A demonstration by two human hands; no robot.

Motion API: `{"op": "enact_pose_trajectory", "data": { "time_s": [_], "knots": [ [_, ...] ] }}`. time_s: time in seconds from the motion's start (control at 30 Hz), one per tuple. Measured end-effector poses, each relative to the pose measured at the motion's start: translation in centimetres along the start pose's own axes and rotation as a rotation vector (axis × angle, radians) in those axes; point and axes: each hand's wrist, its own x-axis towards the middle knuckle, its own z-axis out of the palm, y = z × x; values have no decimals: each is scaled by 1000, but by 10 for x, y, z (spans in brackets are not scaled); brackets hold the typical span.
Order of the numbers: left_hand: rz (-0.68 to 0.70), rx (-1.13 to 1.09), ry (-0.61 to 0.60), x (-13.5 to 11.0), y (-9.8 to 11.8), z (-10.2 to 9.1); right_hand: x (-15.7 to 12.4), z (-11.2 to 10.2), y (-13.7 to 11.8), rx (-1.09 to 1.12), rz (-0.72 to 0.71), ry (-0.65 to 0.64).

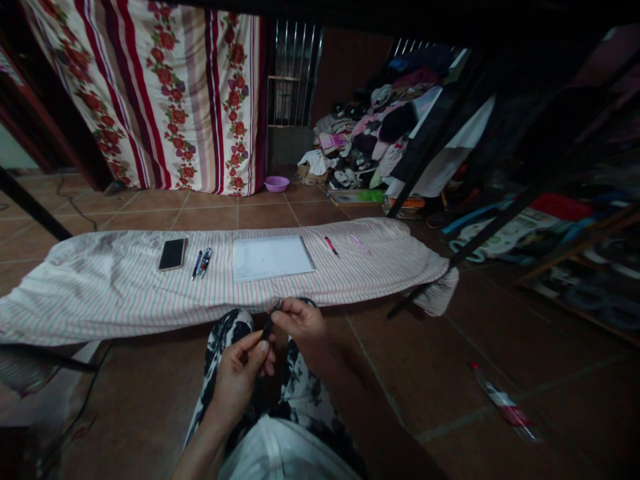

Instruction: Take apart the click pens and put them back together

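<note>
My left hand (240,370) and my right hand (303,323) meet over my lap, both closed on a dark pen (270,323). The left holds its lower end, the right pinches the top. Ahead on a striped cloth (100,287) lies an open spiral notebook (270,257). Left of it lie two pens (202,263) and a black phone (173,254). On the notebook's right side are a red pen (331,246) and a pink pen (360,245).
A floral curtain (165,93) hangs behind. A purple bowl (277,183) sits on the tiled floor beside a heap of clothes (380,127). Dark metal bars (475,247) slant across the right. A plastic bottle (503,402) lies on the floor at right.
</note>
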Motion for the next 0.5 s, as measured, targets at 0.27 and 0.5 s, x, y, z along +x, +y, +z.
{"op": "enact_pose_trajectory", "data": {
  "time_s": [0.27,0.5],
  "knots": [
    [-4,-64,-85,-1,1,-3,-6,-3,-10,23,53,-189],
    [-3,-43,-125,-1,0,-3,-7,-4,-7,73,93,-195]
  ]
}}
